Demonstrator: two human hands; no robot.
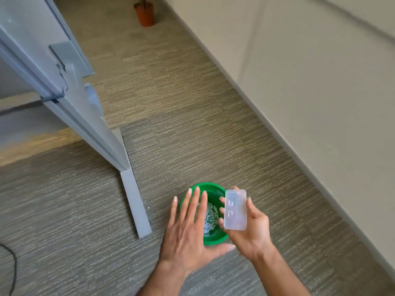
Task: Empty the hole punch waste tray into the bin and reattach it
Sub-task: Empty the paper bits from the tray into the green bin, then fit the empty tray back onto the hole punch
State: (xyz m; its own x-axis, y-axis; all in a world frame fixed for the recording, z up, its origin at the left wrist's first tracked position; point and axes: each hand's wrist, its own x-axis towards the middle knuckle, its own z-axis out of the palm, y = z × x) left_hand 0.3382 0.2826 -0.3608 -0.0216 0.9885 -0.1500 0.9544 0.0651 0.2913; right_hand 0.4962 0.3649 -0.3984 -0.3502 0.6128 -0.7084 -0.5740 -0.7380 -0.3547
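A green round bin (213,239) stands on the carpet below me, with a heap of white paper dots (210,218) inside. My right hand (250,229) grips the clear plastic waste tray (235,209) by its long edges, above the bin's right rim. The tray's flat side faces me, so its inside is hidden. My left hand (188,229) hovers flat over the bin's left half, fingers spread and holding nothing. The hole punch itself is not in view.
A grey desk partition (70,107) with a foot (135,201) stands just left of the bin. A cream wall and skirting (277,133) run along the right. An orange plant pot (145,13) sits far down the carpeted aisle. A black cable (12,268) lies at the left edge.
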